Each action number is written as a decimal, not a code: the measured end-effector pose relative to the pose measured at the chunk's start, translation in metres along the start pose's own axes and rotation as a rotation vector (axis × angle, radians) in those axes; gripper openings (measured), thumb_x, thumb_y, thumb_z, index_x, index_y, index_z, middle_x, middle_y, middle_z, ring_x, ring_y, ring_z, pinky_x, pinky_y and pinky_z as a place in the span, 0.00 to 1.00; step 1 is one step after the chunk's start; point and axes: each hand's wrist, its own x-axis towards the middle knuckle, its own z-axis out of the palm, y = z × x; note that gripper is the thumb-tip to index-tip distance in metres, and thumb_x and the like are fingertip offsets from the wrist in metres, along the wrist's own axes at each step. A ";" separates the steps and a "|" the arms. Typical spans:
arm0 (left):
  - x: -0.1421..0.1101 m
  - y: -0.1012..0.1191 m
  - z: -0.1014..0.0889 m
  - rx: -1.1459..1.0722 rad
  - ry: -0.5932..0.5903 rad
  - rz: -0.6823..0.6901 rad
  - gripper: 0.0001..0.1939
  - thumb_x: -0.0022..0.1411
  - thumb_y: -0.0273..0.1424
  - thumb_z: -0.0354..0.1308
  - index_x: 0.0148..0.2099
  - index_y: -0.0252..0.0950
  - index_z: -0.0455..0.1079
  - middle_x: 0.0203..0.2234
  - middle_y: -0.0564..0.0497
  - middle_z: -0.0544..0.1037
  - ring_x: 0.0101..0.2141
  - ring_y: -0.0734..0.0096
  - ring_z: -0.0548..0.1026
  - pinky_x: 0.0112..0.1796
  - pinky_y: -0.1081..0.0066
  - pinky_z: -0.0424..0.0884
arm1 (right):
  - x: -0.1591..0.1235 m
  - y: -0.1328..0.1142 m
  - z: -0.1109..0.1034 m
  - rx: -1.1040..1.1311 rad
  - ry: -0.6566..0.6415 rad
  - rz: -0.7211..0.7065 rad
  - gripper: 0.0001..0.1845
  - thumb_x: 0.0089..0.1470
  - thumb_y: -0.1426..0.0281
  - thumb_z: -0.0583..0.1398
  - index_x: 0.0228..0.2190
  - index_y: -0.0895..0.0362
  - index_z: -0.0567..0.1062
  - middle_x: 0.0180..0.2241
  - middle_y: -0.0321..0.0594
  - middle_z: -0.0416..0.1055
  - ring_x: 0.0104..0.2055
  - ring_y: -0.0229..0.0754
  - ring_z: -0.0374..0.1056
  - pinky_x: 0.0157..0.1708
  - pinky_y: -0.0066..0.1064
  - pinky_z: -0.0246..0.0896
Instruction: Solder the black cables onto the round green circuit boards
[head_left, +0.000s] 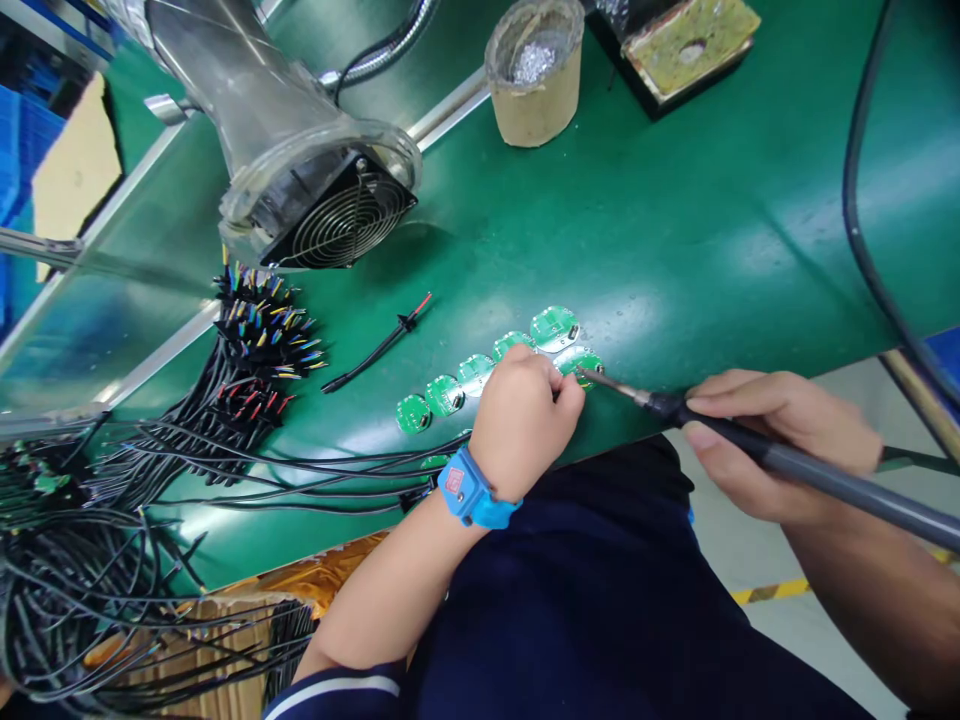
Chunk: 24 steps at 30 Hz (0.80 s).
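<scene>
My left hand (525, 415), with a blue wrist strap (472, 490), is closed in a pinch beside a small round green circuit board (581, 362); what its fingers hold is hidden. My right hand (780, 440) grips a dark soldering iron (787, 462) like a pen, its metal tip touching that same board. Several more round green boards (480, 372) lie in a curved row on the green table (675, 230), from the left hand's far side out to its left.
A bundle of black wires with coloured ends (259, 340) lies left, one loose wire (379, 348) beside it. A fume-extractor fan (337, 215) stands behind. A cup of solder scraps (534, 70) and a sponge stand (686, 40) sit at the back. A cardboard box (225, 620) is lower left.
</scene>
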 end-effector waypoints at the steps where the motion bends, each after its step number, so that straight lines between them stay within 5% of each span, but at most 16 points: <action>1: 0.001 0.000 0.000 0.005 -0.008 -0.001 0.14 0.52 0.23 0.56 0.17 0.36 0.60 0.18 0.52 0.66 0.25 0.70 0.68 0.28 0.68 0.65 | 0.000 0.000 -0.002 0.033 0.032 0.034 0.13 0.40 0.78 0.62 0.32 0.56 0.72 0.25 0.38 0.69 0.25 0.38 0.68 0.19 0.30 0.61; 5: 0.006 0.002 0.001 0.026 -0.074 -0.038 0.14 0.52 0.23 0.56 0.17 0.35 0.61 0.17 0.52 0.68 0.27 0.69 0.70 0.29 0.68 0.66 | 0.008 0.000 -0.010 0.100 0.118 0.052 0.13 0.40 0.78 0.63 0.33 0.56 0.73 0.27 0.40 0.70 0.25 0.38 0.68 0.19 0.30 0.62; 8: 0.004 0.003 -0.005 0.007 -0.098 -0.012 0.11 0.56 0.27 0.56 0.21 0.35 0.66 0.21 0.50 0.70 0.29 0.69 0.70 0.31 0.68 0.67 | 0.021 0.003 -0.008 0.032 0.001 0.026 0.16 0.44 0.74 0.63 0.38 0.53 0.72 0.31 0.39 0.72 0.29 0.39 0.70 0.26 0.32 0.66; 11: -0.013 -0.014 -0.033 -0.034 -0.071 0.061 0.08 0.62 0.30 0.52 0.32 0.36 0.70 0.29 0.50 0.72 0.34 0.71 0.71 0.37 0.71 0.68 | 0.034 0.009 0.000 -0.234 -0.142 -0.205 0.17 0.48 0.69 0.62 0.42 0.48 0.72 0.34 0.38 0.71 0.34 0.39 0.69 0.31 0.33 0.66; 14: -0.045 -0.058 -0.078 0.059 -0.008 -0.020 0.08 0.62 0.35 0.51 0.36 0.38 0.69 0.31 0.51 0.73 0.35 0.70 0.71 0.38 0.70 0.67 | 0.044 0.018 0.011 -0.375 -0.327 -0.410 0.16 0.52 0.68 0.59 0.44 0.48 0.71 0.34 0.38 0.70 0.33 0.39 0.68 0.30 0.32 0.64; 17: -0.083 -0.110 -0.114 0.182 -0.230 -0.141 0.15 0.56 0.43 0.57 0.40 0.38 0.69 0.33 0.49 0.73 0.36 0.65 0.71 0.39 0.67 0.67 | 0.053 0.024 0.021 -0.363 -0.445 -0.455 0.10 0.54 0.68 0.57 0.39 0.49 0.71 0.35 0.38 0.72 0.38 0.42 0.68 0.36 0.37 0.65; 20: -0.107 -0.142 -0.126 0.270 -0.403 -0.135 0.29 0.43 0.47 0.65 0.44 0.38 0.66 0.35 0.49 0.72 0.39 0.62 0.70 0.41 0.66 0.65 | 0.060 0.027 0.029 -0.335 -0.490 -0.454 0.08 0.49 0.65 0.61 0.33 0.51 0.71 0.37 0.42 0.72 0.42 0.46 0.67 0.40 0.39 0.64; 24: -0.109 -0.150 -0.122 0.304 -0.585 -0.051 0.16 0.47 0.42 0.64 0.35 0.38 0.67 0.28 0.53 0.71 0.32 0.67 0.70 0.34 0.73 0.63 | 0.060 0.026 0.036 -0.292 -0.559 -0.451 0.16 0.42 0.63 0.66 0.33 0.52 0.67 0.39 0.45 0.70 0.41 0.48 0.67 0.40 0.41 0.64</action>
